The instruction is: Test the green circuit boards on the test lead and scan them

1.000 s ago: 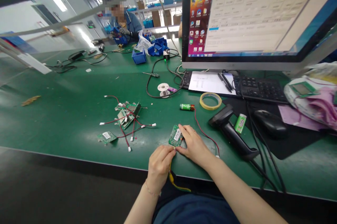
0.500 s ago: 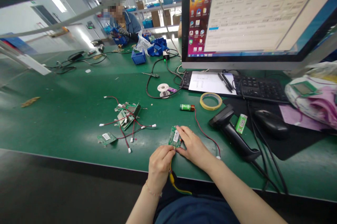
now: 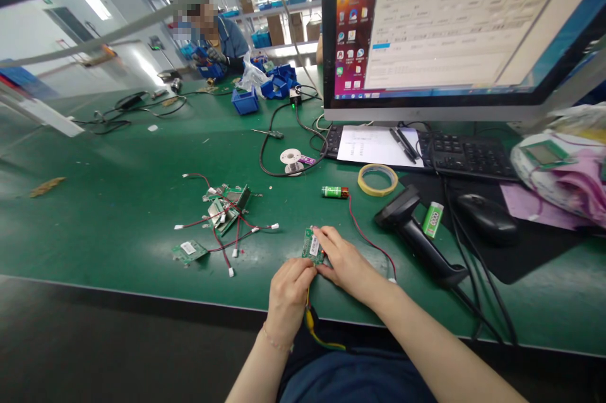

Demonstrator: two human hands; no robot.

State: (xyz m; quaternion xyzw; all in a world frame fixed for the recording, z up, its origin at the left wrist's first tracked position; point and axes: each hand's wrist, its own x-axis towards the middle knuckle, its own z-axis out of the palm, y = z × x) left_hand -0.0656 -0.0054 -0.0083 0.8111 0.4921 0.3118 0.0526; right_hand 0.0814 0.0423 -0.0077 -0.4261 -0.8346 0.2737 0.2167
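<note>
Green rectangular circuit board (image 3: pixel 308 250), white-labelled, clamped in the right hand (image 3: pixel 348 264); left hand (image 3: pixel 288 289), fingertips pinched together, at its near edge.

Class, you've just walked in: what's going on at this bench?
A person has both bare hands at a small circuit board. The right hand holds its side; the left hand is at its near edge, above a yellow cable, though what those fingers grip is hidden. Wired boards lie heaped to the left, a barcode scanner to the right.
</note>
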